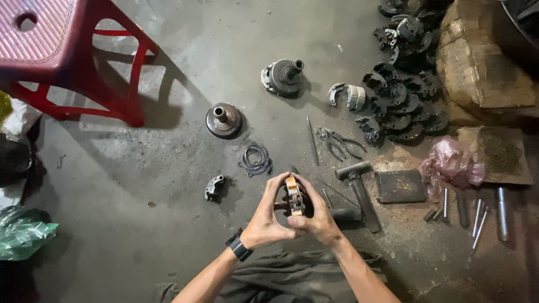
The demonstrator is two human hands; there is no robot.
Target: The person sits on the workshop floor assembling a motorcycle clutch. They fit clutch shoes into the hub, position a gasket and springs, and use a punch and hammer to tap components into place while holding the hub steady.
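Both my hands meet over the grey concrete floor and together grip a small curved metal clutch shoe (293, 194) with a tan lining edge. My left hand (267, 216), with a dark watch at the wrist, wraps it from the left. My right hand (316, 216) closes on it from the right, fingers over the top. Another loose shoe (214, 187) lies on the floor to the left. A coil of springs or rings (255, 159) lies just beyond my hands.
A hammer (359, 191), pliers (337, 141) and a thin rod (312, 140) lie nearby. Two round clutch assemblies (224, 119) (283, 77) stand farther off. A heap of dark shoes (401, 101), cardboard boxes, metal pins (477, 216), a red plastic stool (62, 56) and a green bag (22, 233) surround the spot.
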